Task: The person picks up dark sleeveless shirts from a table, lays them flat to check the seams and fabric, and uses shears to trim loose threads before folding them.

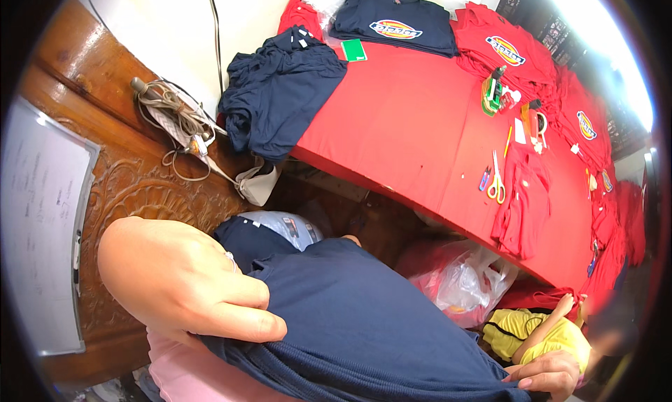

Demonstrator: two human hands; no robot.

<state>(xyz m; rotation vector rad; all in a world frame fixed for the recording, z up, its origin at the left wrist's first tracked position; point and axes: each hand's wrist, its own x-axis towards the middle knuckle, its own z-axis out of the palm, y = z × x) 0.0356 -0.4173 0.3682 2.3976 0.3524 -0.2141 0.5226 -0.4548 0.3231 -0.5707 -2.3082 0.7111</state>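
A navy cloth garment [378, 304] is stretched across my lap, its layered hem edge running along the near side. My left hand [189, 283] pinches its left end between thumb and fingers. At the lower right, my right hand [549, 374] grips the other end, with the fingers closed over the edge. More navy cloth [248, 244] lies just beyond my left hand, beside a clear plastic bag [290, 227]. Whether the garment is a T-shirt cannot be told from this side.
A red-covered table [399, 122] holds piled navy clothes [280, 87], folded red shirts [504, 45], scissors [496, 181] and tape dispensers [492, 94]. A plastic bag [462, 283] sits below its edge. A person in yellow [539, 335] handles red cloth at right. Coiled cords [175, 111] hang at left.
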